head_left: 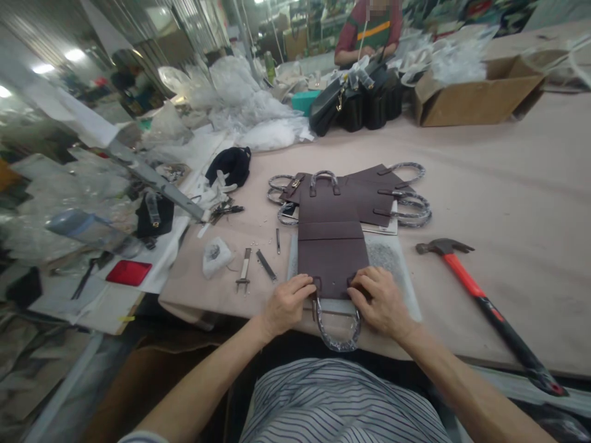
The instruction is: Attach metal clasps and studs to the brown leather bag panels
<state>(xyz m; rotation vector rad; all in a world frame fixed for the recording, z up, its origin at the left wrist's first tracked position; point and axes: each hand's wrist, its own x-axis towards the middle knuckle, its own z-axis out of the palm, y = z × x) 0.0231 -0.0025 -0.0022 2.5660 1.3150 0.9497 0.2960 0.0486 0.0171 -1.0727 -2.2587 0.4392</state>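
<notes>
Left hand and right hand pinch the dark brown handbag panel by the near edge of the desk. Markings on the claw hammer are too small to read.

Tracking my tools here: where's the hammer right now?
In the head view, the hammer lies on the table to the right of the right hand.
</notes>
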